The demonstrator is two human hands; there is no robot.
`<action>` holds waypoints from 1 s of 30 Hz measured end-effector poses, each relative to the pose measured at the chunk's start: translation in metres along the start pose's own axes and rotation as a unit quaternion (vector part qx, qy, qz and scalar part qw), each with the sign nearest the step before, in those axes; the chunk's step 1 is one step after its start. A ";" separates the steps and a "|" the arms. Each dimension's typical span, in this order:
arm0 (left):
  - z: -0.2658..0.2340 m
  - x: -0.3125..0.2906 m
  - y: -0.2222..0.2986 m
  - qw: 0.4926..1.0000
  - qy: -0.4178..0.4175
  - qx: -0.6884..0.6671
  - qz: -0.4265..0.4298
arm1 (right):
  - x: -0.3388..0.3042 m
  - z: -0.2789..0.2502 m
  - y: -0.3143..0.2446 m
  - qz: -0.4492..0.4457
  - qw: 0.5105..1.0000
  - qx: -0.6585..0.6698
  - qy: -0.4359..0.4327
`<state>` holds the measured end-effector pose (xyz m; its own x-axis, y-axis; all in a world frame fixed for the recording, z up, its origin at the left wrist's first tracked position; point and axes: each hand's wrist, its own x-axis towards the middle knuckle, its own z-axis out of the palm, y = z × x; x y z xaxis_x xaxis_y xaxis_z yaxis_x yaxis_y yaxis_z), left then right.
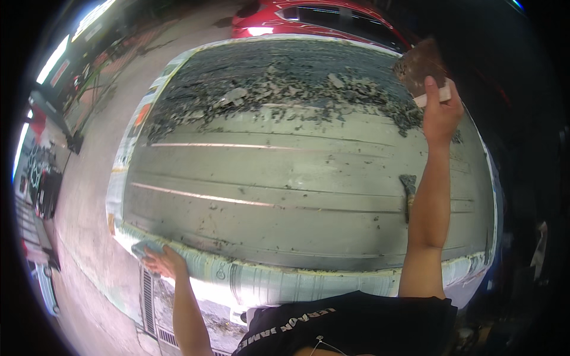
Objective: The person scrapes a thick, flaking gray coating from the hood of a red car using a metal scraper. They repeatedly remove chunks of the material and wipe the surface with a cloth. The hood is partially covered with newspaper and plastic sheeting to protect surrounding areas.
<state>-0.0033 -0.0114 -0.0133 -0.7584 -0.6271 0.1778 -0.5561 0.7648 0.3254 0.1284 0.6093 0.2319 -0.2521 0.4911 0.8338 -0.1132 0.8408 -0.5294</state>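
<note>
Holds mottled brown, pale-edged rectangular plate (pixel 417 68) in right hand (pixel 442 113) at far right of flake-strewn, ribbed grey-green metal panel (pixel 267 169); rests left hand (pixel 164 261) at near left, cannot tell its grip.

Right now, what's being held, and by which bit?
The right hand grips a flat brown plate by its pale strip; I can't tell for the left hand.

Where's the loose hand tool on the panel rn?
Head view, right half: the hand tool lies on the pale ribbed panel, just left of the right forearm, nearer the wearer than the dark scraps.
</note>
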 end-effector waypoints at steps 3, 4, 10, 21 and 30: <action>-0.012 -0.011 0.024 0.999 -0.038 -0.037 -0.002 | -0.002 0.019 0.066 0.128 0.977 -0.166 -0.031; -0.019 -0.014 0.022 0.998 -0.037 -0.040 0.012 | -0.022 0.030 0.087 0.138 0.957 -0.252 -0.042; -0.029 -0.013 0.017 0.997 -0.044 -0.068 -0.002 | -0.075 0.065 0.031 0.181 0.970 -0.143 -0.079; -0.037 -0.017 0.017 0.993 -0.045 -0.106 0.007 | -0.141 -0.040 -0.070 0.296 0.916 0.264 0.061; -0.036 -0.016 0.012 0.991 -0.038 -0.125 0.006 | -0.228 -0.032 -0.135 0.327 0.855 0.393 0.085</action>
<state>0.0146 0.0027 0.0211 -0.7930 -0.5984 0.1146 -0.4531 0.7049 0.5457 0.2315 0.3915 0.1185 -0.3737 0.8797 0.2941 -0.6294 -0.0076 -0.7771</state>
